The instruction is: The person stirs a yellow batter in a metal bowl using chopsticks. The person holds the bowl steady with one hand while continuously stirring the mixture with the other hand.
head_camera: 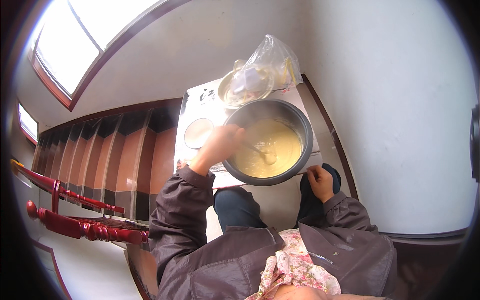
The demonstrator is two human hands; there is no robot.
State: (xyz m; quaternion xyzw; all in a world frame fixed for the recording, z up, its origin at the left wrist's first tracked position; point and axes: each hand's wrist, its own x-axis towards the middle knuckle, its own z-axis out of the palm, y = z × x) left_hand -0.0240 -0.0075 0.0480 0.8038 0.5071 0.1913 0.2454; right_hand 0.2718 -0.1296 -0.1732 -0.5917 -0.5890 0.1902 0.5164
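Note:
My left hand (224, 144) grips the handle of a metal spoon (268, 156). The bowl of the spoon dips into pale yellow batter-like mixture (283, 140), thick and glossy on top. This mixture lies in a wide dark inner pot (306, 131) standing at the front right of a low white table (225, 179). Resting on my right knee, close to the table's front corner, is my right hand (321, 182); its fingers are curled and I see nothing in them. Partly behind my left hand is a round white bowl or lid (198, 133).
Behind the pot, a round container (225, 90) sits beneath a clear plastic bag (272, 56) with items inside. A tiled staircase (125, 168) with a red wooden railing (75, 225) lies on the left. A pale wall (390, 112) stands close on the right.

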